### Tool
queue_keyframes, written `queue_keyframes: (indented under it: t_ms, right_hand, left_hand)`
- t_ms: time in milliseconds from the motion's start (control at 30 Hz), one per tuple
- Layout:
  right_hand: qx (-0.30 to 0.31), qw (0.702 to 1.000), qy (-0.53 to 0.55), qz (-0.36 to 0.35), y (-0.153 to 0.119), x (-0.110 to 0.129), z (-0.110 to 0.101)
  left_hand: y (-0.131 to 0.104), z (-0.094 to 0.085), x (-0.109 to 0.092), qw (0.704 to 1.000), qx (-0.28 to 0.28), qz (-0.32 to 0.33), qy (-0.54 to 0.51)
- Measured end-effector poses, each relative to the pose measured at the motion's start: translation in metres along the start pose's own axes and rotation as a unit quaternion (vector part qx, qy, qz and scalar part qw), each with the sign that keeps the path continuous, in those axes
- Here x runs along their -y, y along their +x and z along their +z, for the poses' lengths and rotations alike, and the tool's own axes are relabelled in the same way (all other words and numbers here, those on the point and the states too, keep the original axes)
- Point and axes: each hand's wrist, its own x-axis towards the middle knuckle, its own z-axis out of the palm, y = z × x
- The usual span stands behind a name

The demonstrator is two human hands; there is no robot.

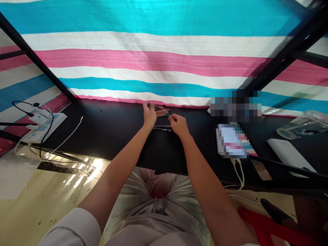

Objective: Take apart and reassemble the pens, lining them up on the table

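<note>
Two bare hands meet at mid-dial over a black table [115, 136], with a white power strip [47, 126] at nine o'clock. The slender pieces [167, 112] between the hands could slide and scatter should the left palm tip, since little seems wrapped around them. The left hand [151, 114] stretches its fingers nearly straight towards three o'clock, the pieces against them; whether its thumb clamps any, I cannot tell. Pen-like rods [162, 127] lie just towards six o'clock. The right hand [178, 123] pinches a thin bluish end, thumb and forefinger together.
</note>
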Motion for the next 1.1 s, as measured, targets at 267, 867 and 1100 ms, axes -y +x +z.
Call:
queue_keyframes:
  t_ms: [267,867,1100]
  right_hand:
    - [-0.003,1.000,0.005,0.003,-0.0010,0.0021,-0.0010]
    - [-0.014,0.999,-0.031,-0.007,-0.0011,0.0020,-0.0020]
    - [-0.040,0.999,-0.024,-0.008,-0.0002,-0.0011,-0.0001]
  left_hand:
    - [-0.0021,0.0019,-0.0025,1.000,0.017,0.008,-0.005]
    - [-0.0018,0.0013,-0.0048,0.999,0.036,-0.006,0.022]
    - [-0.0007,0.0009,-0.0027,0.999,0.030,-0.024,0.004]
